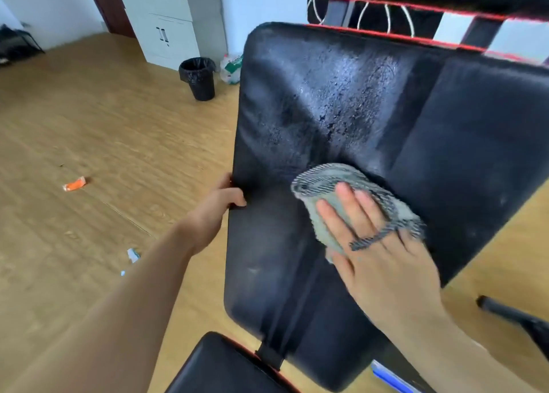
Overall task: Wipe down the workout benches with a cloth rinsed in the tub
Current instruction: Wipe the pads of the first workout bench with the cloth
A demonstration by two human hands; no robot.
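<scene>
Pressing cloth [323,181], right hand [377,250] flat | left hand [217,205] grips bench pad [341,101] | pad seemingly lengthwise away

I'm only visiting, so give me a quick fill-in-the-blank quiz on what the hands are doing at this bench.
1. The right hand presses a striped ____ flat against the black bench pad.
2. The left hand grips the pad's ____ edge.
3. The bin beside the white cabinet is lined with a ____ bag.
Missing words: cloth; left; black.
</scene>
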